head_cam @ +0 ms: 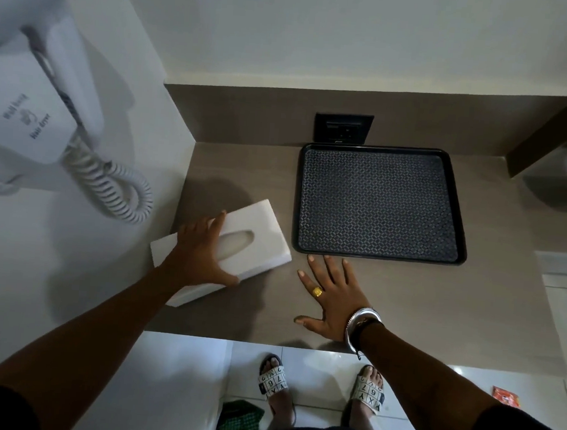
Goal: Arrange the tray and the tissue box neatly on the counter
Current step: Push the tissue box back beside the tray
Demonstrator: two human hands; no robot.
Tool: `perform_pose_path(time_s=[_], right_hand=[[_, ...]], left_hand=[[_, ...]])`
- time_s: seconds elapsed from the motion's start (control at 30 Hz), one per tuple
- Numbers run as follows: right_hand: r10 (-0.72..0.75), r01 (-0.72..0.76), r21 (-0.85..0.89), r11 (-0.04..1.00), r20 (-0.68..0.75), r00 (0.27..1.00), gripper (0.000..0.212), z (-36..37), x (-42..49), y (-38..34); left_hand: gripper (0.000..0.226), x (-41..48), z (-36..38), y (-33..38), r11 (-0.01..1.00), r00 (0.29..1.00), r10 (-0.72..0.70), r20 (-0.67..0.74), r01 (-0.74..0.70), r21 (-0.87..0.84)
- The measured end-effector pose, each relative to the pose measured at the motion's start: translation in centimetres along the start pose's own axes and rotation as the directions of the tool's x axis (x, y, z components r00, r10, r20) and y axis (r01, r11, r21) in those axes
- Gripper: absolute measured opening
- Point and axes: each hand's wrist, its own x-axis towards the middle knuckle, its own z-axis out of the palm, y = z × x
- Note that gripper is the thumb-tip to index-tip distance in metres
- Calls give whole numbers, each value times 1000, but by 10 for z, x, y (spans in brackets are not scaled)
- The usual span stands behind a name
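A white tissue box (257, 226) lies askew on the brown counter (405, 292), near its left end. My left hand (201, 252) lies on top of the box, thumb over its near long side and fingers over the far side. A black rectangular tray (381, 202) with a patterned mat sits square against the back of the counter, to the right of the box. My right hand (333, 296) rests flat on the counter just in front of the tray's near left corner, fingers spread, holding nothing.
A wall-mounted white hair dryer (43, 101) with a coiled cord (121, 185) hangs on the left wall beside the box. A black wall socket (343, 128) sits behind the tray. A white folded item (566, 267) lies at the counter's right edge.
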Motion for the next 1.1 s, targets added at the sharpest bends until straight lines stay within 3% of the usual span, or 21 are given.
perform_pose_path(time_s=[0.13,0.23,0.37,0.57,0.77,0.9,1.03,1.1], right_hand=[[-20,20,-1,1000,-6,1000,97,3,3,1],[-19,19,3,1000,-8,1000,98,2,5,2],[-20,21,32,999,-43,999,95,6,7,3],[-33,36,49,998,-57,998,95,7,8,7],[-30,32,62,998,-36,999,97,6,7,8],[-27,29,53,998,-41,999,98,3,7,8],[-28,30,44,999,-25,999,98,1,7,7],[-33,33,45,998,-20,999,97,0,7,7]], left_hand=[[142,25,-16,23,969,963,-215,-162,189,-158],[137,58,-37,38,869,854,-462,-238,382,-316],[139,104,-60,39,714,714,-666,-216,525,-463],[142,139,-50,34,583,638,-762,-113,599,-548],[139,142,-39,27,567,628,-775,-78,634,-527],[134,135,-36,31,671,710,-690,-142,555,-492],[121,108,-19,41,906,830,-416,-371,340,-253],[119,91,-7,39,970,878,-244,-412,217,-112]])
